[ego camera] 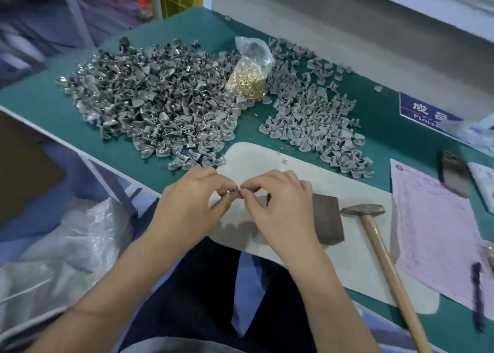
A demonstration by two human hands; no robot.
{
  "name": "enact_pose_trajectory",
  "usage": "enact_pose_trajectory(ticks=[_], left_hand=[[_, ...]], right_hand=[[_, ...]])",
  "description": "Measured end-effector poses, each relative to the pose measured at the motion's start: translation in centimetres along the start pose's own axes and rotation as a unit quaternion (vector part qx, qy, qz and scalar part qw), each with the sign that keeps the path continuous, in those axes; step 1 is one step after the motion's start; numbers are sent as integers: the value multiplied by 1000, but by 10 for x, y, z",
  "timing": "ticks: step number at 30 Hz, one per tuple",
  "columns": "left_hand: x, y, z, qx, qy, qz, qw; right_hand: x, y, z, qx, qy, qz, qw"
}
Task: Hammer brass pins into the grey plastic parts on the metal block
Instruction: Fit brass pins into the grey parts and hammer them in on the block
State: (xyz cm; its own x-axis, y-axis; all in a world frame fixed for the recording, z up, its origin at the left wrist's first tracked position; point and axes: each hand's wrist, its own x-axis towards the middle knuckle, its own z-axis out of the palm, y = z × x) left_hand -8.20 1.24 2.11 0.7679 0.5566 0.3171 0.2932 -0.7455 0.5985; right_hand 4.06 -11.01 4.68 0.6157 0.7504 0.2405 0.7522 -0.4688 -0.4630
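Your left hand (191,200) and right hand (278,200) pinch one grey part (236,194) together above the white mat (267,157), beside the metal block (327,219). The blue sign (425,109) reads "Finis…", cut off.

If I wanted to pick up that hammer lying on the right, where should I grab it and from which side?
Probably the lower part of the wooden handle. The hammer lies flat, its metal head beside the metal block, the handle running back toward the person. Come from above on the right-hand side: the handle is bare there, and the right hand is nearest.
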Motion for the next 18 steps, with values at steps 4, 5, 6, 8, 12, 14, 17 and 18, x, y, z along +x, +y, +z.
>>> enact_pose_trajectory(ticks=[4,5,6,8,12,14,17,18], left_hand=[[-12,-29,-13,10,15,-53,998],[-15,-36,-16,20,11,-76,997],[-18,-42,-18,33,6,-95,995],[-23,-52,-23,53,2,-112,992],[-28,-60,-30,51,1,-122,991],[-26,-62,-30,51,5,-119,992],[-16,-65,-27,67,4,-103,992],[-10,-66,-26,80,0,-96,992]], right_hand=[[16,-24,31,-49,-53,-17,997],[19,-28,37,-72,-69,-16,995],[22,-31,43,-88,-81,-12,993],[27,-35,51,-98,-87,-5,991],[38,-41,62,-79,-65,6,995],[47,-43,66,-77,-65,10,995],[61,-48,73,-80,-71,15,994],[66,-50,75,-80,-70,17,994]])
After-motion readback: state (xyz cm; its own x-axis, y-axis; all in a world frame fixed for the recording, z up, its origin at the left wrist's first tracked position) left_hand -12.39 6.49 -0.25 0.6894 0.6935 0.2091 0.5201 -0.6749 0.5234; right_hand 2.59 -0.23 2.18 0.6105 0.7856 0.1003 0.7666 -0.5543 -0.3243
